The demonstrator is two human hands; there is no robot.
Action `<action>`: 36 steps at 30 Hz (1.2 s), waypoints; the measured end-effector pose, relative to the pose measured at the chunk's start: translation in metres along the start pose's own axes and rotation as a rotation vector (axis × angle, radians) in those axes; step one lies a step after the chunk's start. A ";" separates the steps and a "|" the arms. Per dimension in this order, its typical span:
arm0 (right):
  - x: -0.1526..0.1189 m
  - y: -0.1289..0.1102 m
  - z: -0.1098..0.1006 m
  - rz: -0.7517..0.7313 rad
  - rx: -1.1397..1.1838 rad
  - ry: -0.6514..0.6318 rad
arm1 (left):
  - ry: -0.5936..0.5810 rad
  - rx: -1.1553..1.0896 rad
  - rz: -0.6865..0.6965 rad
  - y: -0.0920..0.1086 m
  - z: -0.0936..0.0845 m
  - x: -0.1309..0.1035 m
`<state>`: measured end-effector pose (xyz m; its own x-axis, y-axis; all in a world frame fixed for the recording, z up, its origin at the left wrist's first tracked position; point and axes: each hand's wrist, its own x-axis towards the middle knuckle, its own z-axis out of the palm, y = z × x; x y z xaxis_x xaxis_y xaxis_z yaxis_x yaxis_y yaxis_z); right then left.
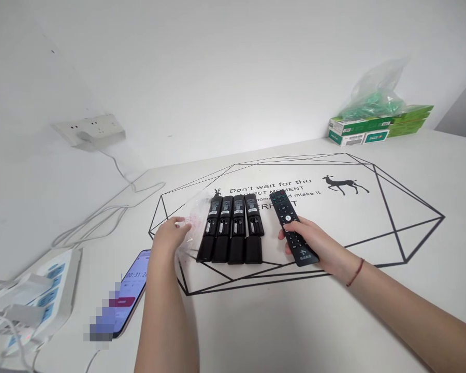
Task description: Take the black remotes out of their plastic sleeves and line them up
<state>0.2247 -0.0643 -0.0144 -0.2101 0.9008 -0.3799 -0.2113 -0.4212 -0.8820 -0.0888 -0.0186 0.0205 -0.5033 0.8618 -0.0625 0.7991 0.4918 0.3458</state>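
Observation:
My right hand (306, 235) grips a black remote control (289, 220), buttons facing up, with the thumb lying on its keys. At the left of the row, my left hand (171, 232) rests by a clear plastic bag (196, 223) with reddish print; thumb and forefinger are curved but apart. Between the hands, several black remote controls (238, 210) lie face down side by side, their battery compartments (238, 226) uncovered. Plain black battery covers (236, 250) lie at their near ends. Whether the left fingers touch the bag is hard to see.
A phone (134, 280) showing a timer lies left of my left forearm. Farther left are a power strip (62, 290) with plugs and a loose white cable (116, 207). Green and white boxes (359, 129) with a plastic bag (376, 98) on top stand against the wall.

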 end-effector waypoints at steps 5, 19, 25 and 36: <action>-0.001 0.000 0.000 0.013 -0.007 0.011 | 0.010 -0.041 -0.005 0.001 -0.002 0.000; -0.001 0.000 0.000 0.017 -0.025 0.014 | 0.046 -0.921 -0.031 0.020 -0.015 -0.024; 0.001 0.003 -0.001 -0.010 -0.042 0.001 | -0.049 -1.264 -0.003 0.046 -0.009 -0.035; -0.023 0.005 0.020 -0.159 -0.431 -0.126 | -0.280 -1.745 -0.036 0.082 0.023 -0.057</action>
<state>0.2094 -0.0895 -0.0042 -0.3267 0.9198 -0.2173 0.1597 -0.1728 -0.9719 0.0131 -0.0244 0.0309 -0.2954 0.9399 -0.1710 -0.5536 -0.0225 0.8325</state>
